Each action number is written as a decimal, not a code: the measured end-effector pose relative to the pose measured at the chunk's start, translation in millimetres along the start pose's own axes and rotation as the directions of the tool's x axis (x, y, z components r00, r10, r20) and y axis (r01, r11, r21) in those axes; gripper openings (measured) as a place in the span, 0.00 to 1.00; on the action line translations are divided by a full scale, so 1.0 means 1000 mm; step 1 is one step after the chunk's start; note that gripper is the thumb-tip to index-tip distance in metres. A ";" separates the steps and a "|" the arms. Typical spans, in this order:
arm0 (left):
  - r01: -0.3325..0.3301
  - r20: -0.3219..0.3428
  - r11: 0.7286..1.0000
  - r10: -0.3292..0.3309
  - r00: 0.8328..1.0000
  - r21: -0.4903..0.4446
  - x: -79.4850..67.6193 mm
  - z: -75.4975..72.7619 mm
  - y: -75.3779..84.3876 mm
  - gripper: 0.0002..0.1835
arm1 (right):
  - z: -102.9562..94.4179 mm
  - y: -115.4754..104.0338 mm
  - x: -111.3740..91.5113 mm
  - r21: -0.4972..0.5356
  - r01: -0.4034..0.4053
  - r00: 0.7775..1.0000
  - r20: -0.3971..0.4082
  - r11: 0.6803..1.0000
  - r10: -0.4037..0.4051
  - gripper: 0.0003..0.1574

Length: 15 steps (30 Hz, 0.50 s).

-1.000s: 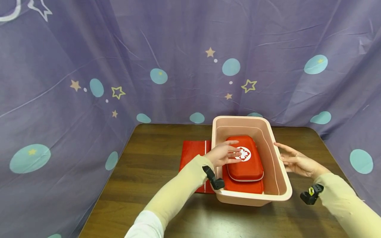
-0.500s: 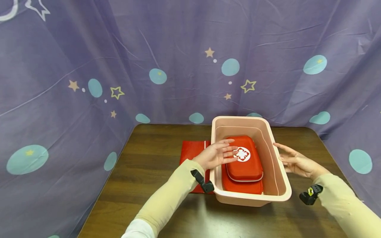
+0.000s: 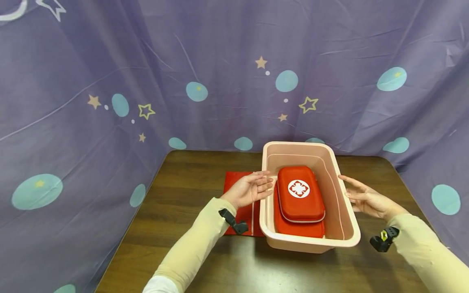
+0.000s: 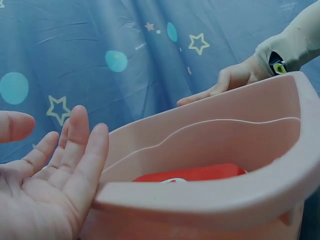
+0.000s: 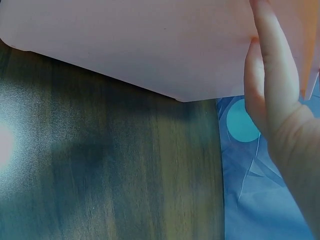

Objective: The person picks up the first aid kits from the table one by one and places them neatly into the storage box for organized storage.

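Observation:
A pale pink plastic bin [image 3: 311, 240] stands right of centre in the head view. Inside it a red first-aid case [image 3: 305, 207] with a white cross emblem lies on another red piece [image 3: 298, 230], mostly hidden beneath. My left hand [image 3: 246, 191], palm turned toward the bin, has its fingers stretched out at the left rim, holding nothing. Fingertips of my right hand [image 3: 368, 202] touch the right side of the bin, the hand loosely spread outside it. In the right wrist view, that hand [image 5: 282, 95] lies along the bin's outer wall [image 5: 125, 45].
A flat red sheet or folder [image 3: 234, 179] with a white stripe lies on the brown wooden table [image 3: 183, 203], left of the bin and partly behind my left hand. A purple curtain [image 3: 227, 61] with stars and dots surrounds the table.
My left hand has drawn left, from over the red first-aid case to the bin's left rim. My right hand stays at the right rim, and the bin has not moved.

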<state>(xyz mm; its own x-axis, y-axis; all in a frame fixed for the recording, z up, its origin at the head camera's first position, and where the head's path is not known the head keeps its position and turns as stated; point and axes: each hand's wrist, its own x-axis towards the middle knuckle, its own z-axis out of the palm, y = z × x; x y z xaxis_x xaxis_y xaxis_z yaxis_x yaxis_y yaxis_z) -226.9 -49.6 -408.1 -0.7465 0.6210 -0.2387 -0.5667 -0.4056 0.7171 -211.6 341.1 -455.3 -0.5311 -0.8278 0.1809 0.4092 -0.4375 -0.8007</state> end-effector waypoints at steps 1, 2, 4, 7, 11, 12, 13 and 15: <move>-0.003 0.001 1.000 0.003 1.000 0.002 -0.001 -0.001 0.000 0.13 | 0.000 0.000 0.000 0.006 0.000 1.000 0.000 1.000 0.000 0.41; -0.005 0.003 1.000 0.005 1.000 0.005 -0.002 -0.002 0.000 0.13 | 0.000 0.001 -0.001 0.014 -0.001 1.000 0.002 1.000 0.001 0.41; -0.015 0.007 1.000 0.015 1.000 0.010 -0.003 -0.004 0.000 0.13 | 0.000 0.001 -0.001 0.020 0.000 1.000 0.002 1.000 0.000 0.41; -0.023 0.001 1.000 0.023 1.000 0.005 -0.005 -0.005 0.000 0.12 | 0.000 0.001 -0.001 0.006 0.004 1.000 0.000 1.000 -0.004 0.40; -0.026 -0.007 1.000 0.026 1.000 -0.003 -0.007 -0.007 0.000 0.12 | 0.000 0.001 0.000 -0.020 0.013 1.000 0.000 1.000 -0.013 0.40; -0.024 -0.010 1.000 0.024 1.000 -0.002 -0.007 -0.008 0.000 0.12 | 0.001 0.001 0.000 -0.022 0.014 1.000 0.001 1.000 -0.014 0.40; -0.023 -0.017 1.000 0.023 1.000 -0.002 -0.008 -0.009 0.000 0.13 | 0.001 0.002 0.000 -0.022 0.014 1.000 0.002 1.000 -0.014 0.40; -0.017 -0.035 1.000 0.017 0.999 0.003 -0.009 -0.011 0.000 0.13 | 0.000 0.002 0.000 -0.019 0.014 1.000 0.001 1.000 -0.014 0.40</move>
<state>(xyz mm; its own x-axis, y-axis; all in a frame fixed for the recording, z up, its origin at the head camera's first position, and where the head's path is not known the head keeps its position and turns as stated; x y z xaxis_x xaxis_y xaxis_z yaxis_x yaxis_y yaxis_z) -224.4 -62.2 -412.8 -0.7680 0.5900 -0.2494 -0.5529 -0.4141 0.7231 -210.7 340.1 -456.7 -0.5363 -0.8217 0.1928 0.3873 -0.4426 -0.8088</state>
